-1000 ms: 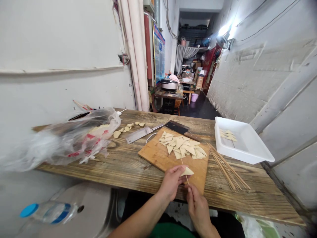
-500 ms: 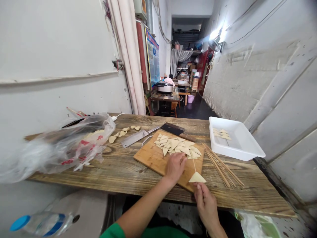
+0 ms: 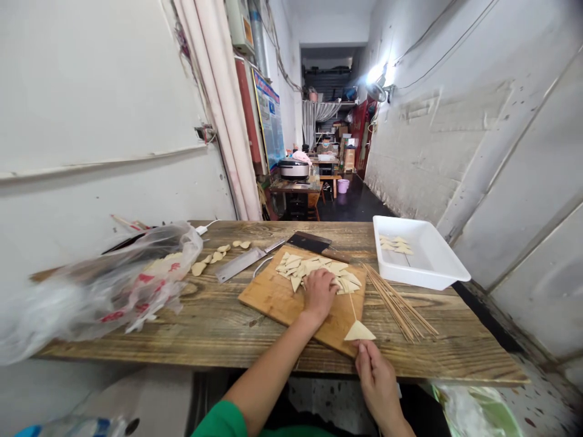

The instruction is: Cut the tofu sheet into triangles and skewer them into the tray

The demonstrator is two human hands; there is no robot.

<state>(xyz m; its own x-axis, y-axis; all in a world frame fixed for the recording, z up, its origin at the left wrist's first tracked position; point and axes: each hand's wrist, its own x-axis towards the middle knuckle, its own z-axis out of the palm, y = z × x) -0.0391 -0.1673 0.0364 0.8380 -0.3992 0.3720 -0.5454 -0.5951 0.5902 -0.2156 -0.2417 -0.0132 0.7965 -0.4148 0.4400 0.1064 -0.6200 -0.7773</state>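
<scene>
My left hand (image 3: 319,294) rests on a pile of pale, thin triangular slices (image 3: 344,279), its fingers bent down among them. The fingertips are hidden, so I cannot see what is between them. Under the pile lies a wooden cutting board (image 3: 268,289). At the board's near right corner, my right hand (image 3: 377,370) is closed around a thin bamboo skewer (image 3: 353,308). A single triangular slice (image 3: 359,331) is threaded on that skewer just above my fingers, and the skewer's tip points away from me toward the pile.
Loose bamboo skewers (image 3: 396,303) lie right of the board. Beyond them stands a white tray (image 3: 437,255) with filled skewers. A cleaver (image 3: 241,264) and a dark-bladed knife (image 3: 310,241) lie behind the board. At left are a plastic bag (image 3: 132,285) and round slices (image 3: 214,258). A person sits far back.
My left hand has moved forward from the pile's near edge onto the slices. My right hand still holds the skewer with one slice on it. The camera view has shifted slightly.
</scene>
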